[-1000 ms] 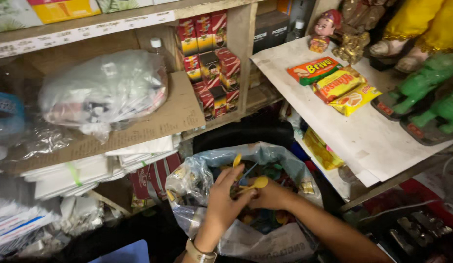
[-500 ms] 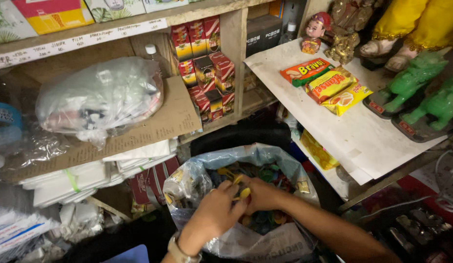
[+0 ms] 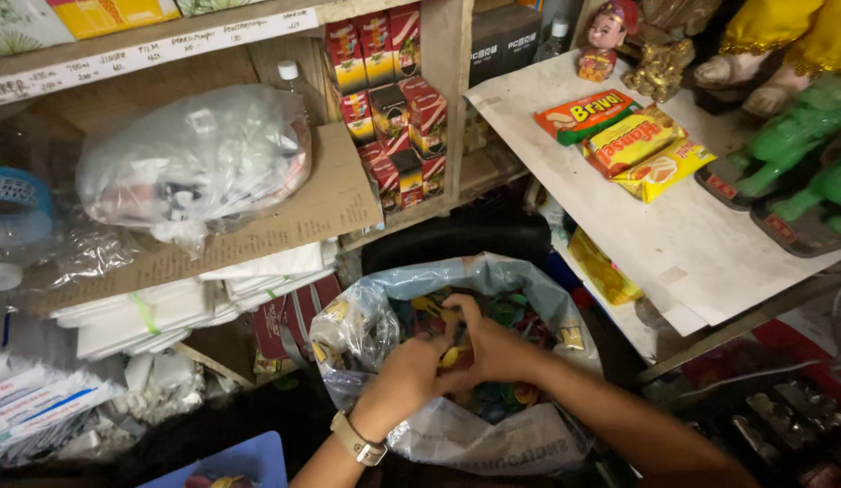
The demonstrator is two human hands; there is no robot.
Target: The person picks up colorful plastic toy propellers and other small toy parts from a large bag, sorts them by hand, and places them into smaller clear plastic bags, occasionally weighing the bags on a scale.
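Both my hands are inside an open clear plastic bag [image 3: 366,316] full of small colourful pieces. My left hand [image 3: 407,375], with a tan wristband, curls its fingers around a small yellow piece [image 3: 450,357]. My right hand [image 3: 488,348] presses against it from the right, fingers bent over the same spot. Green, yellow and red pieces [image 3: 506,312] lie loose in the bag under the hands. Whether the right hand grips anything is hidden by the fingers.
A white-covered counter [image 3: 673,244] at right carries snack packets [image 3: 633,140] and green figurines [image 3: 791,136]. Wooden shelves at left hold a stuffed clear bag [image 3: 194,163], small red boxes [image 3: 393,81] and white stacks [image 3: 167,303]. A blue tray [image 3: 230,465] lies at the bottom left.
My hands have sunk from the bag's mouth down among the pieces and closed together. The yellow piece held up a second ago is now low between them.
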